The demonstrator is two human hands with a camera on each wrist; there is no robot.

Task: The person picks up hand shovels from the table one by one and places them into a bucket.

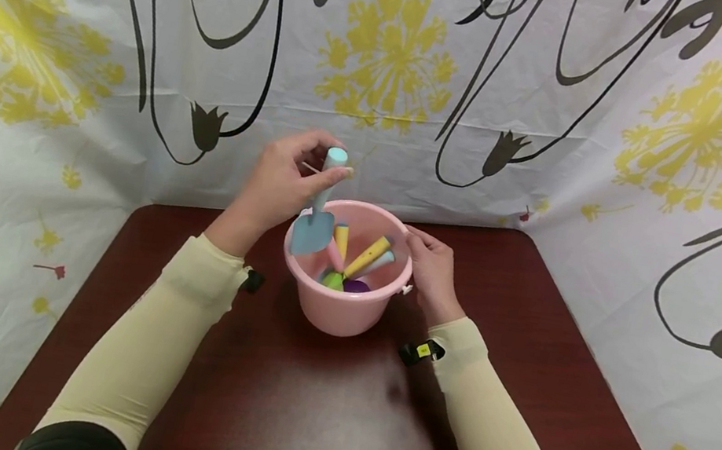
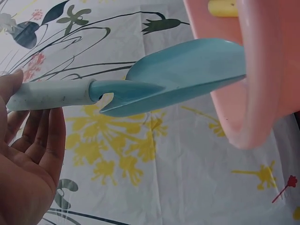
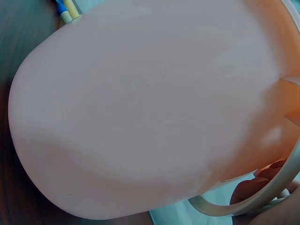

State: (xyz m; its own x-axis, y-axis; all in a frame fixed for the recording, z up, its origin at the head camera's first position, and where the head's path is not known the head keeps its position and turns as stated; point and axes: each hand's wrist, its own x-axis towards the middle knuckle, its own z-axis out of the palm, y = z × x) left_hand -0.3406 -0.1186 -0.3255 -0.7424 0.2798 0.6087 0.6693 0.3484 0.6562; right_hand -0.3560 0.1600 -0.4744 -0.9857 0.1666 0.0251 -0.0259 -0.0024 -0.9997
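Note:
My left hand (image 1: 278,179) pinches the pale handle of a light-blue toy shovel (image 1: 313,233). The shovel hangs blade down over the left rim of a pink bucket (image 1: 339,313). In the left wrist view the shovel blade (image 2: 187,70) overlaps the bucket's rim (image 2: 262,70); I cannot tell whether they touch. With fingers and thumb, my right hand (image 1: 432,273) grips the bucket's right rim. Inside the bucket lie several toy tools, among them a yellow handle (image 1: 368,256); green and purple parts show at the bottom. The right wrist view is mostly the bucket's pale side (image 3: 131,108).
The bucket stands on a dark red-brown table (image 1: 299,422), towards its back edge. A white cloth with yellow and grey flowers (image 1: 396,56) hangs behind and at both sides. Blue and yellow pieces (image 3: 69,9) show past the bucket in the right wrist view.

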